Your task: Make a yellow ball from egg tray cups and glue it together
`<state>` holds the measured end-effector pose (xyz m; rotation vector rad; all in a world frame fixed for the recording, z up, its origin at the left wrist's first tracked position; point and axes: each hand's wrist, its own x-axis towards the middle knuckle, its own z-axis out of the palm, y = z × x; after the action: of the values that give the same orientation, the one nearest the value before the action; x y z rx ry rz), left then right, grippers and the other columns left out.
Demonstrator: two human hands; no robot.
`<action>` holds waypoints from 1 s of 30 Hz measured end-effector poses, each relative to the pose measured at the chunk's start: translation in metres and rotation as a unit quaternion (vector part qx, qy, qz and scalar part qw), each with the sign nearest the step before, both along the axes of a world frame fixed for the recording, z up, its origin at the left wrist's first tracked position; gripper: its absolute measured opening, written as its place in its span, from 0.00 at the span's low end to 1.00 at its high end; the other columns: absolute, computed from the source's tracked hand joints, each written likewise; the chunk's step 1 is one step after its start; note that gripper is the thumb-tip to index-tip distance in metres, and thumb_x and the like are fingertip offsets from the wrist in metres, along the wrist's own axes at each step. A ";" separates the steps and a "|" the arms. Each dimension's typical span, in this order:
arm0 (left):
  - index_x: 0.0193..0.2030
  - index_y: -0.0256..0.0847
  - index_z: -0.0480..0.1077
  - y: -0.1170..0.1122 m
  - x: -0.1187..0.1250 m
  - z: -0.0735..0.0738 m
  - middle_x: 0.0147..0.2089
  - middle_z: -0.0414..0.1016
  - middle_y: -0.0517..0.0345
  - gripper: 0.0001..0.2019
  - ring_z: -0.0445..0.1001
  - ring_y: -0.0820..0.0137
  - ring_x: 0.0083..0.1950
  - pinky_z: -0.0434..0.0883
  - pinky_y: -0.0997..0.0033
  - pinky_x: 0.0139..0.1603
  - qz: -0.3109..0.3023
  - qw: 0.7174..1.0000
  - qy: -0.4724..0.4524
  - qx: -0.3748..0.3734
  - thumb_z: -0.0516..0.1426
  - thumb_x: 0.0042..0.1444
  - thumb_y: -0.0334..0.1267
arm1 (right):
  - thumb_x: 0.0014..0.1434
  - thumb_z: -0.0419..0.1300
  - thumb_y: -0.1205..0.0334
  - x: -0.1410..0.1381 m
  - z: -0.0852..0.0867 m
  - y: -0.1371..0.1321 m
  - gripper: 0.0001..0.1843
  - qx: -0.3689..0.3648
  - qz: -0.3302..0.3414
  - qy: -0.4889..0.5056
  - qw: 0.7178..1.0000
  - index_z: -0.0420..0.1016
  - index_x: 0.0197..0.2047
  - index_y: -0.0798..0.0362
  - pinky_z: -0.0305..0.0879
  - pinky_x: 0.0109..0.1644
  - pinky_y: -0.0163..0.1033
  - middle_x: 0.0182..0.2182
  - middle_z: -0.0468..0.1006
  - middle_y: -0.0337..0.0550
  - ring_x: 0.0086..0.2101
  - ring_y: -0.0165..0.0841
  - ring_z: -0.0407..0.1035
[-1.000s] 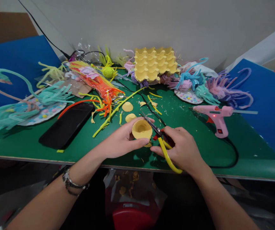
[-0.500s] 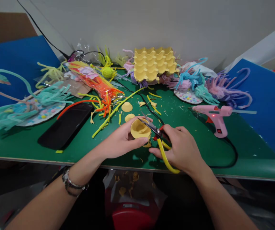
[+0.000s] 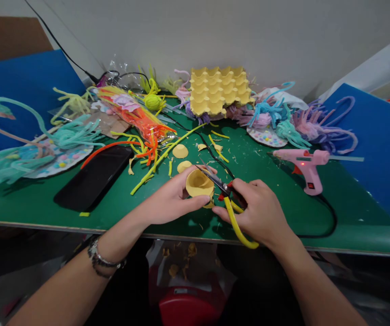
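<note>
My left hand [image 3: 172, 199] is closed around a small yellow egg-carton cup [image 3: 199, 183], holding it just above the near part of the green table [image 3: 283, 213], its hollow facing me. My right hand [image 3: 259, 210] grips yellow-handled scissors [image 3: 227, 199]. Their blades are slightly apart and reach across the cup's rim. Two cut yellow cup pieces [image 3: 180, 151] lie on the table just beyond my left hand.
A pink glue gun [image 3: 306, 163] with its red light on lies to the right, its black cord trailing toward the table edge. A black phone [image 3: 94, 176] lies at left. A yellow egg carton [image 3: 220, 90], pipe cleaners and paper plates crowd the back. A red bin [image 3: 188, 294] stands below.
The cup has turned slightly in my left hand and the scissor blades have worked along its rim. Both hands stay in about the same place.
</note>
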<state>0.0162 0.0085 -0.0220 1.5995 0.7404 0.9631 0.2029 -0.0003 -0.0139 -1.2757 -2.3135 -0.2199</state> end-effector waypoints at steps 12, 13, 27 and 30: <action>0.51 0.36 0.61 0.000 -0.001 0.000 0.47 0.70 0.52 0.20 0.70 0.68 0.46 0.69 0.69 0.46 0.024 0.999 0.040 -0.020 0.55 0.51 0.37 | 0.55 0.43 0.35 0.003 -0.002 0.002 0.30 0.013 0.005 -0.003 1.000 0.63 0.20 0.52 0.48 0.24 0.32 0.12 0.62 0.36 0.18 0.29 0.59; 0.51 0.36 0.61 0.000 -0.001 0.000 0.46 0.70 0.52 0.20 0.70 0.68 0.46 0.69 0.70 0.46 0.024 0.999 0.039 -0.020 0.55 0.51 0.37 | 0.56 0.43 0.35 0.003 -0.002 0.002 0.30 0.016 0.005 -0.003 1.000 0.63 0.20 0.52 0.48 0.24 0.32 0.12 0.62 0.36 0.18 0.29 0.59; 0.54 0.36 0.59 0.001 0.000 -0.001 0.54 0.67 0.47 0.22 0.68 0.65 0.52 0.67 0.67 0.51 0.012 1.000 0.023 0.013 0.55 0.52 0.36 | 0.50 0.50 0.36 -0.001 -0.001 0.003 0.24 -0.109 -0.032 -0.033 0.993 0.64 0.31 0.51 0.49 0.27 0.35 0.22 0.71 0.40 0.23 0.34 0.64; 0.56 0.36 0.57 0.000 0.001 0.000 0.49 0.70 0.49 0.24 0.70 0.67 0.48 0.68 0.68 0.48 0.020 0.999 0.035 0.005 0.55 0.52 0.36 | 0.51 0.48 0.36 -0.001 -0.001 0.003 0.24 -0.114 -0.031 -0.040 0.992 0.62 0.30 0.51 0.50 0.27 0.35 0.21 0.69 0.40 0.23 0.35 0.64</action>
<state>0.0169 0.0086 -0.0222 1.6401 0.8197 0.9455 0.2016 0.0030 -0.0148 -1.4750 -2.4245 -0.0263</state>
